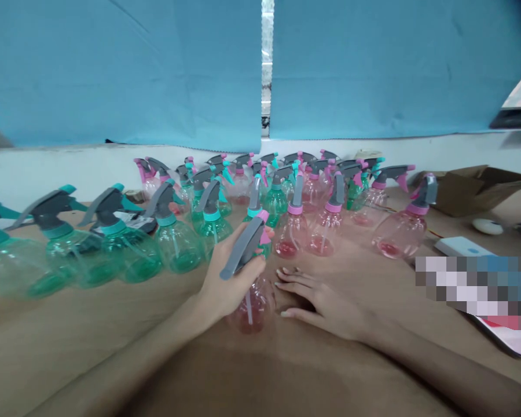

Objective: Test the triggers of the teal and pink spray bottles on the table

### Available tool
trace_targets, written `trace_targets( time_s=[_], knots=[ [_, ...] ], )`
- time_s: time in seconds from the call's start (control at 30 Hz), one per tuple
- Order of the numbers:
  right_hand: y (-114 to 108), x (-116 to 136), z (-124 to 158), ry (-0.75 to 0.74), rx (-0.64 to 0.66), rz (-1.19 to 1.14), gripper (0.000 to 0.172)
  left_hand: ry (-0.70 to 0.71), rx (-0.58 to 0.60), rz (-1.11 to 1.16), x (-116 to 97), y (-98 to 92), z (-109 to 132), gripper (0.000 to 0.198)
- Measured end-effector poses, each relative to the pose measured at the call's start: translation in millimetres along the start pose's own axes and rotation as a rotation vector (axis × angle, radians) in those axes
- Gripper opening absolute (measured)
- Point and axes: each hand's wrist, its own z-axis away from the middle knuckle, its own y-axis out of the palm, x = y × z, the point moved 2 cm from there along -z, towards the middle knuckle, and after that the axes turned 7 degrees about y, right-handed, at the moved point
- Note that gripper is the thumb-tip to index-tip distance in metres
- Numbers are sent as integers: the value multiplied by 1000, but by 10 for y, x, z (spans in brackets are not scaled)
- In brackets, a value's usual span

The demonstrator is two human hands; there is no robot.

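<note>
My left hand point(232, 272) is wrapped round the neck of a pink spray bottle point(250, 310) with a grey and pink trigger head. The bottle stands close to me on the wooden table point(191, 359). Just right of it, my right hand point(315, 298) rests palm down with its fingers stretched out, holding nothing. Beyond my hands are two clear pink spray bottles point(290, 231) side by side. A green spray bottle point(216, 231) stands past my left hand, and another is partly hidden behind it.
Several green spray bottles point(132, 255) line the left side. More pink and green bottles crowd toward the white wall point(47, 168). To the right are a leaning pink bottle point(402, 234), a cardboard box point(473, 188), a computer mouse point(487, 226) and a small white box point(464, 247).
</note>
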Motion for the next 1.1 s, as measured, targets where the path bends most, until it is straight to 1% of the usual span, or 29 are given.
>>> trace_targets(
  time_s=[0.27,0.5,0.63,0.8,1.1],
  knots=[
    [28,-30,-3,-27,-32,-19,55,-24,0,10,29,26,-4,35],
    [47,-46,-1,-31,-52,-16,55,-33,-13,-7,45,29,9,22],
    [50,-51,-4,-40,-59,-21,54,-19,-25,-8,35,30,-4,30],
    [51,-45,-6,-39,-55,-19,54,-5,-34,-14,33,27,-4,28],
    [51,-55,-5,-40,-62,-56,54,-11,-39,-19,40,25,3,34]
  ],
)
